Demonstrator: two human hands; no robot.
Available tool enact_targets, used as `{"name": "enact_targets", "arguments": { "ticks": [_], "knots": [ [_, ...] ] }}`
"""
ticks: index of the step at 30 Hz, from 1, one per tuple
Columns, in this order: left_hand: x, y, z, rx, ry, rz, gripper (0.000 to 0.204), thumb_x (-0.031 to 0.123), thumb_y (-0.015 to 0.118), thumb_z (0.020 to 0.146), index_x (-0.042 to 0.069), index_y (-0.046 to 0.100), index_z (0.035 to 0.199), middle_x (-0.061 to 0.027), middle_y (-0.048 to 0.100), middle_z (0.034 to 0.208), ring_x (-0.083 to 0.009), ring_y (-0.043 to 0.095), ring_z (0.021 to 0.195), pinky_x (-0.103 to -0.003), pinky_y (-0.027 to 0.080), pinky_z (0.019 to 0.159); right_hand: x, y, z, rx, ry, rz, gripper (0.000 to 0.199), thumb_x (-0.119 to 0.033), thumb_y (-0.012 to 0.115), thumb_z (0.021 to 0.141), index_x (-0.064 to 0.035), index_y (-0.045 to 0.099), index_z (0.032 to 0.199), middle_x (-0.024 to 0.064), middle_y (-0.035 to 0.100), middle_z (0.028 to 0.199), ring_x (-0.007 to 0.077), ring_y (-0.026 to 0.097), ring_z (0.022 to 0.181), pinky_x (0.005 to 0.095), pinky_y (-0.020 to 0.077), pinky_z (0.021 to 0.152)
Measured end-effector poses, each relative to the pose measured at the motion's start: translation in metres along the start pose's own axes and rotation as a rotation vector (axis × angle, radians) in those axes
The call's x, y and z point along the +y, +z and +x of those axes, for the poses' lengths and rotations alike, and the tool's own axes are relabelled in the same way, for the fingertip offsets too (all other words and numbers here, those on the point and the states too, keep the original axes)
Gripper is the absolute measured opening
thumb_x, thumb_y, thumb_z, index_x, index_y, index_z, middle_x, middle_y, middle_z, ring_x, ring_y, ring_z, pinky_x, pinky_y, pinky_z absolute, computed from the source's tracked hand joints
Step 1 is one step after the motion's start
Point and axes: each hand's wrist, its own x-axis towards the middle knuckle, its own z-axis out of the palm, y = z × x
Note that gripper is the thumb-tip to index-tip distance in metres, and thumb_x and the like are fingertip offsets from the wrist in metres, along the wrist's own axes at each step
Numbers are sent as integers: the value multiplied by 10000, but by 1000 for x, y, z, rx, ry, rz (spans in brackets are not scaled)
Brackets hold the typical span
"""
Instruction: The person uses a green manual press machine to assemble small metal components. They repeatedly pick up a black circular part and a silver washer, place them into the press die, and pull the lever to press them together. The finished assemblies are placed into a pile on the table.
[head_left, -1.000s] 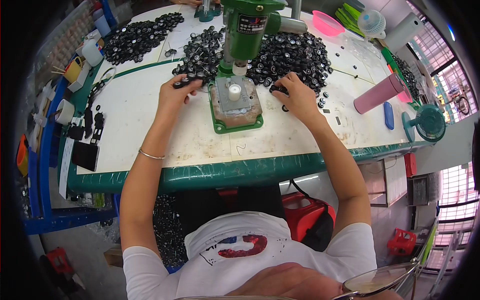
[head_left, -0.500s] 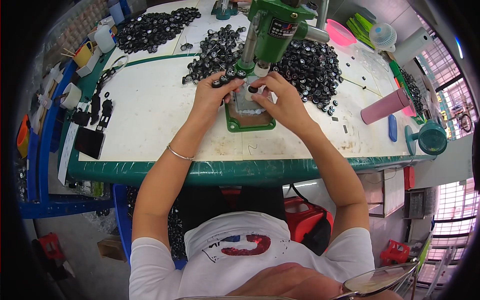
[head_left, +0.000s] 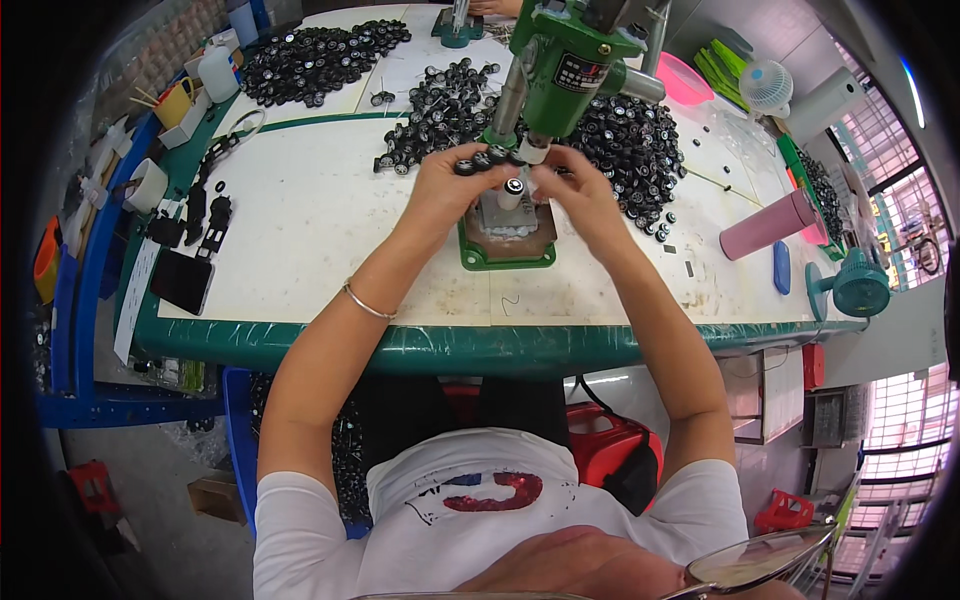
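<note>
A row of small black toy wheels [head_left: 484,159] with silver hubs is held in my left hand [head_left: 452,188], its fingers and thumb closed along them. One more wheel [head_left: 514,187] sits hub up on the pale post of the green bench press [head_left: 565,75]. My right hand [head_left: 580,196] is just right of that post, below the press's white ram tip [head_left: 533,152]. Its fingers are bent together near the end of the row; whatever lies between the fingertips is hidden. The press's green base [head_left: 508,262] stands under both hands.
Heaps of black wheels lie behind the press on the left [head_left: 440,115], on the right [head_left: 630,150] and far left [head_left: 320,65]. A pink tumbler [head_left: 768,224], a teal fan [head_left: 860,283] and a blue case [head_left: 781,267] stand right. A dark phone [head_left: 181,283] lies left.
My right hand has let go of the wheel, which now sits on the post, and has moved up and right. The left hand has shifted slightly right with its row of wheels.
</note>
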Motion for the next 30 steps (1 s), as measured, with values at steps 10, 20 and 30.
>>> {"name": "enact_targets", "arguments": {
  "ticks": [10, 20, 30],
  "knots": [
    [-18, 14, 15, -18, 51, -79, 242, 80, 761, 768, 42, 706, 1001, -7, 696, 899, -61, 613, 796, -220, 477, 737, -91, -98, 85, 155, -156, 370, 341, -332, 506, 946, -51, 603, 1112, 64, 609, 1019, 114, 596, 784, 249, 508, 692],
    [-13, 10, 14, -61, 41, -104, 246, 58, 756, 767, 44, 710, 1009, -20, 702, 910, -67, 622, 796, -228, 492, 756, -169, -96, 193, 47, -283, 465, 221, -243, 490, 957, -152, 481, 756, -89, 367, 516, 26, 283, 317, 169, 207, 262],
    [-14, 10, 13, -29, 128, 19, 231, 111, 769, 766, 31, 703, 972, 2, 675, 802, -34, 562, 686, -210, 464, 640, -178, -158, 164, -81, -319, 686, 223, -291, 614, 884, -162, 485, 757, -103, 356, 558, 13, 277, 413, 176, 182, 361]
  ]
}}
